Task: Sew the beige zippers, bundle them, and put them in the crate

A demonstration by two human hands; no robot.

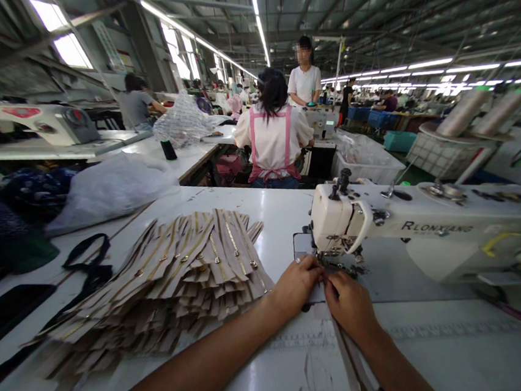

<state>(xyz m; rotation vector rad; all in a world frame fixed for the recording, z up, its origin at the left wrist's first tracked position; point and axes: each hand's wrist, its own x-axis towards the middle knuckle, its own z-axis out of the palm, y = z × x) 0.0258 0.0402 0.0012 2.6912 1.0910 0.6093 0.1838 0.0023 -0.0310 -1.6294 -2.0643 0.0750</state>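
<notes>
Sewing machine (428, 219), one, white, standing on a white table (441, 350); reference for all places below. Left hand (299, 284), ringed: just left of the machine's needle area, fingers bent and close together, tips down near the needle; whether they pinch or only press, cannot tell. Right hand (350, 303): just in front of the needle area, thumb and forefinger brought together on a zipper strip (350, 359), which trails from the machine toward the near table edge; seemingly so gripped to keep it in line with the needle. Pile of zipper strips (194, 269), beige with gold teeth: left of the machine, fanned and overlapping, probably for easy picking by the left hand. Thread cones (464, 113), two: beyond the machine, presumably kept off the working surface.
</notes>
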